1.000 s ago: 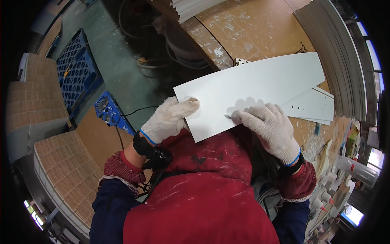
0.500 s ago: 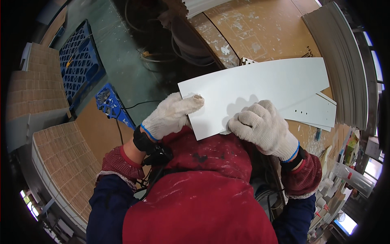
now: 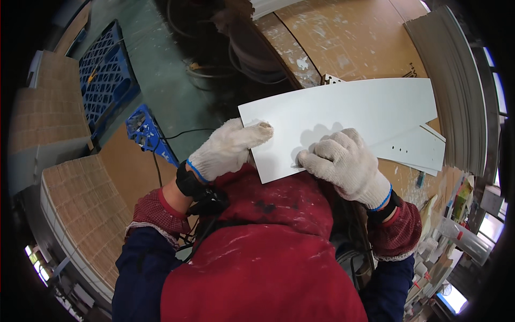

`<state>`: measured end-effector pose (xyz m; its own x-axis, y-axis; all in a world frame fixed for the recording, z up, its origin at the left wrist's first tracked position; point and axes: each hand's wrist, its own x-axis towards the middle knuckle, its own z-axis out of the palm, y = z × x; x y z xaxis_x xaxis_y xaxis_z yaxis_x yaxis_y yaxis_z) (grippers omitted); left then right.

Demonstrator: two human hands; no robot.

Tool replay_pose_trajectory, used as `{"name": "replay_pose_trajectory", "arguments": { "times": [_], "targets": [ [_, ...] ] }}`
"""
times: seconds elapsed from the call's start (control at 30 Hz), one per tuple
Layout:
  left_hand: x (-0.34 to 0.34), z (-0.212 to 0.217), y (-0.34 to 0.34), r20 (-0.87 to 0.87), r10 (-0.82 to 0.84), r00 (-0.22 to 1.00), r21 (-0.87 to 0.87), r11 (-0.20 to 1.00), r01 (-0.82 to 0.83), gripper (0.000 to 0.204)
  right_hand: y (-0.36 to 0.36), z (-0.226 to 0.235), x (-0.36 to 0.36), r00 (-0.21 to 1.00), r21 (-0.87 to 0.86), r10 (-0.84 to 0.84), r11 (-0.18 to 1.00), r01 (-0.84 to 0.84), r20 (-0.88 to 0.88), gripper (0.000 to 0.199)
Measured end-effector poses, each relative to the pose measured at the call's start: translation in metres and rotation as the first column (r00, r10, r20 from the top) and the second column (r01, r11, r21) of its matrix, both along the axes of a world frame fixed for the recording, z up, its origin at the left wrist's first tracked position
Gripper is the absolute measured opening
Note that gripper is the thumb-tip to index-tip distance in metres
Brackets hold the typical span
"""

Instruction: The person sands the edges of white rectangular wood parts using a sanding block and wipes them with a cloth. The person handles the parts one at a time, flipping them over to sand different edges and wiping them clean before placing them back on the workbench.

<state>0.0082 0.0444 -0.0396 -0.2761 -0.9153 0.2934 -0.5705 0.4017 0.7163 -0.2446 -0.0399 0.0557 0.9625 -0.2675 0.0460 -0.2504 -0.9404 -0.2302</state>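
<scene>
Both hands in white knit gloves on a white panel [image 3: 343,121], which lies flat across the brown desk [image 3: 348,37] with its near end hanging past the desk edge. Left hand [image 3: 228,150]: fingers together and nearly straight, thumb tip on the panel's near-left corner, not wrapped round anything. Right hand [image 3: 346,163]: fingers curled, tips pressing down on the near edge; can't tell if it pinches underneath. Second white panel [image 3: 421,150], with small holes, sits under the first at its right end. Blue crate [image 3: 107,86] on the floor, left
</scene>
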Motion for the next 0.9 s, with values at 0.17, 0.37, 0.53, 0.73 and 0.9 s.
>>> {"name": "replay_pose_trajectory", "arguments": {
  "times": [0.17,0.37,0.53,0.73,0.9],
  "targets": [
    [-0.001,0.005,-0.001,-0.07,-0.006,0.998,0.06,0.998,0.01,0.047,-0.005,-0.006,-0.005,0.998,0.007,0.004,1.0,-0.004,0.056,0.035],
    [-0.002,0.015,-0.003,-0.322,-0.022,0.947,0.198,0.976,0.09,0.02,-0.003,0.001,0.0,0.999,-0.009,0.036,0.999,-0.036,-0.041,0.031],
    [-0.006,0.022,-0.003,-0.587,0.12,0.8,0.44,0.878,0.191,0.032,-0.006,0.0,0.0,0.997,-0.015,0.077,0.997,-0.077,-0.001,0.035],
    [-0.007,0.025,-0.004,-0.602,0.162,0.782,0.495,0.844,0.206,0.039,-0.006,-0.006,-0.003,1.0,0.006,-0.002,1.0,0.002,0.018,0.035],
    [-0.006,0.03,-0.008,-0.648,0.279,0.709,0.619,0.735,0.276,0.028,0.005,0.008,0.005,0.988,-0.017,0.105,0.994,-0.107,-0.11,0.033]
  ]
}}
